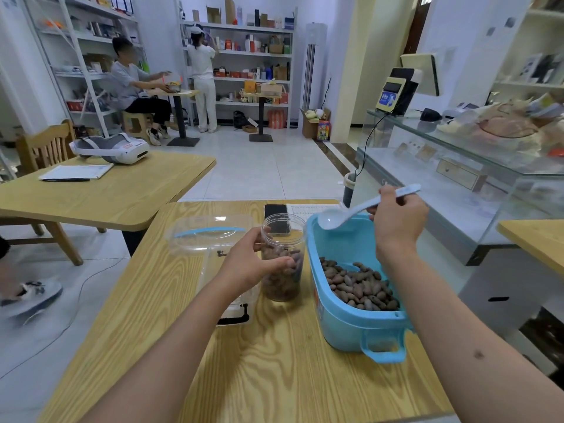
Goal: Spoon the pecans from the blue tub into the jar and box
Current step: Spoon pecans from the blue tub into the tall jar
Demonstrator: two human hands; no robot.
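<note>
Wooden table, left hand gripping part-filled jar, right hand holding seemingly empty spoon

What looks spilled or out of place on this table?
Nothing stands out. The pecans sit inside the tub and jar, none on the table. The spoon looks empty.
</note>
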